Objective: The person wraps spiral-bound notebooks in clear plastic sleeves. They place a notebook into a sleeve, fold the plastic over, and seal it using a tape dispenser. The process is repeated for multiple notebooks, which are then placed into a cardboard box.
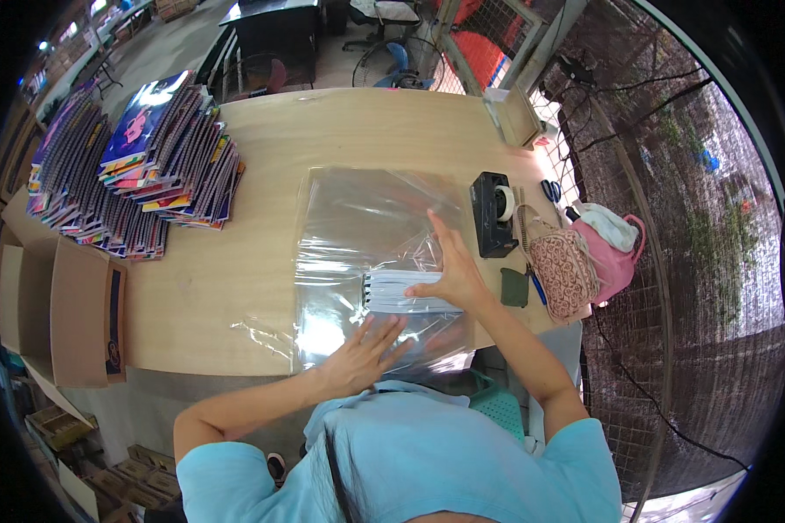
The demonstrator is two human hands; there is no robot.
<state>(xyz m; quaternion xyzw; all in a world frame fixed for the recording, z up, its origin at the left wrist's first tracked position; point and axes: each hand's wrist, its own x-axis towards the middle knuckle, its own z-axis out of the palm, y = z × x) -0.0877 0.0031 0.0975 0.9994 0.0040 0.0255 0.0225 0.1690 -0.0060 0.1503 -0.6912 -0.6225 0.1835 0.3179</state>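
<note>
A small white stack of paper (397, 291), with dark rings or coils along its left edge, lies on clear plastic sheets (349, 218) on the table. My left hand (360, 355) rests flat on the plastic just below the stack, fingers spread. Over the stack's right end is my right hand (459, 275), thumb on the paper and a finger stretched away toward the far side. Both hands look open. The right hand hides part of the stack's right end. A loose crinkled strip of plastic (262, 336) sticks out at the left.
Tall piles of spiral notebooks (170, 144) stand at the far left, above an open cardboard box (83, 305). Right of the plastic are a black tape dispenser (493, 218), a green pouch (514, 288), a blue pen (538, 289), scissors (551, 190), and a patterned bag (564, 270) beside a pink bag (615, 257).
</note>
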